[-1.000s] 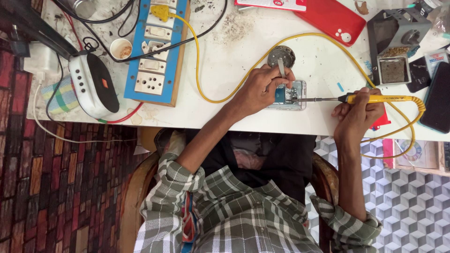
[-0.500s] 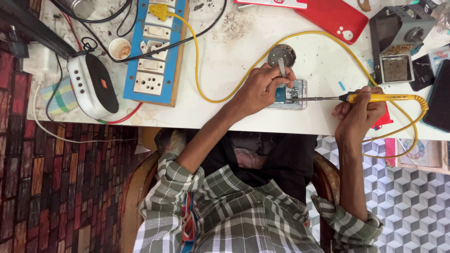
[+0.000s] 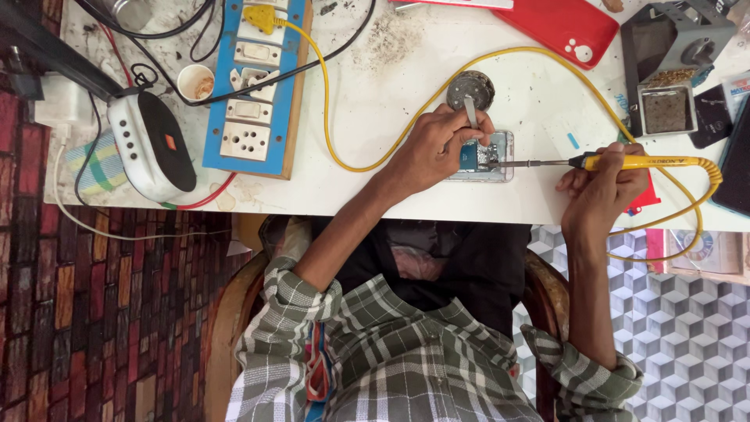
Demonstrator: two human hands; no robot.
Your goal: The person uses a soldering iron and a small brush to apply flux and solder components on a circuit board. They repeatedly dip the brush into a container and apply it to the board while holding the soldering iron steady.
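My left hand (image 3: 433,148) rests on an opened phone (image 3: 492,156) lying on the white table (image 3: 375,187) and grips metal tweezers (image 3: 471,112) that point down at the phone's circuit board. My right hand (image 3: 601,187) holds a yellow-handled soldering iron (image 3: 633,162); its metal tip reaches left onto the board next to the tweezers. The iron's yellow cord (image 3: 344,148) loops across the table to a yellow plug on the blue switchboard (image 3: 254,86). A small round dark tin (image 3: 470,88) sits just beyond my left hand.
A red phone back cover (image 3: 562,27) lies at the far edge. A grey iron stand with a sponge tray (image 3: 668,70) stands far right. A white-and-black speaker (image 3: 152,144) and a small cup (image 3: 195,80) sit at left. Dark devices (image 3: 734,156) lie at the right edge.
Both hands stay in place on the phone; the iron's tip and tweezers shift only slightly. The view has drifted a little.
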